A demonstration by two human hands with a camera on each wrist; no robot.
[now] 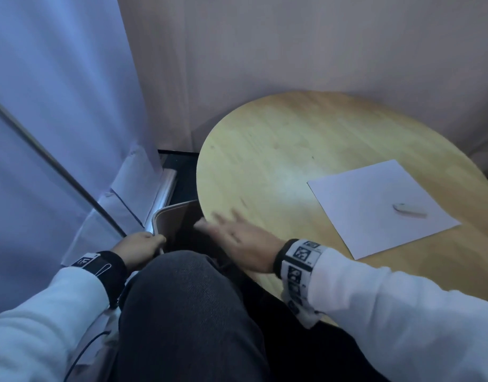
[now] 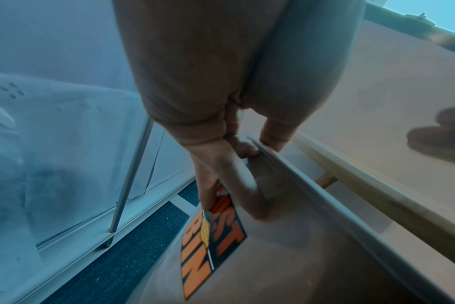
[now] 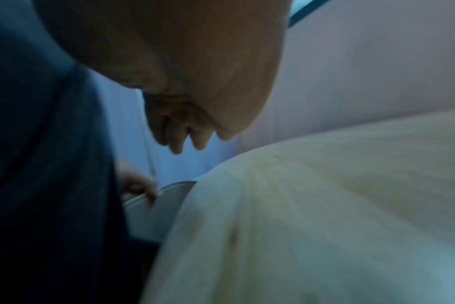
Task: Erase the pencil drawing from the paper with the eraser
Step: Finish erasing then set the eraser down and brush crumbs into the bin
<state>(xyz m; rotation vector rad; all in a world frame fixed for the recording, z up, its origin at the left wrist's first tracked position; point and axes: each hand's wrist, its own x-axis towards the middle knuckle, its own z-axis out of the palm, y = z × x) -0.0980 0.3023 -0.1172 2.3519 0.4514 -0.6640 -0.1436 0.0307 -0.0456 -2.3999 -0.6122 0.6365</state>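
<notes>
A white sheet of paper [image 1: 380, 208] lies on the round wooden table [image 1: 278, 155], at its right side. A small white eraser [image 1: 409, 210] rests on the paper. No pencil marks show on the sheet at this distance. My right hand [image 1: 234, 232] lies flat with fingers spread at the table's near left edge, blurred, far from the eraser; in the right wrist view its fingers [image 3: 179, 133] hang above the table edge. My left hand [image 1: 143, 245] grips the rim of a grey dust bin [image 2: 286, 164] down beside the table.
The dust bin [image 1: 176, 219] stands on the floor left of the table, with an orange-lettered label [image 2: 210, 242] on its side. A pale curtain and a thin metal rod [image 1: 52, 164] stand at the left. A dark-trousered knee [image 1: 187, 307] fills the foreground.
</notes>
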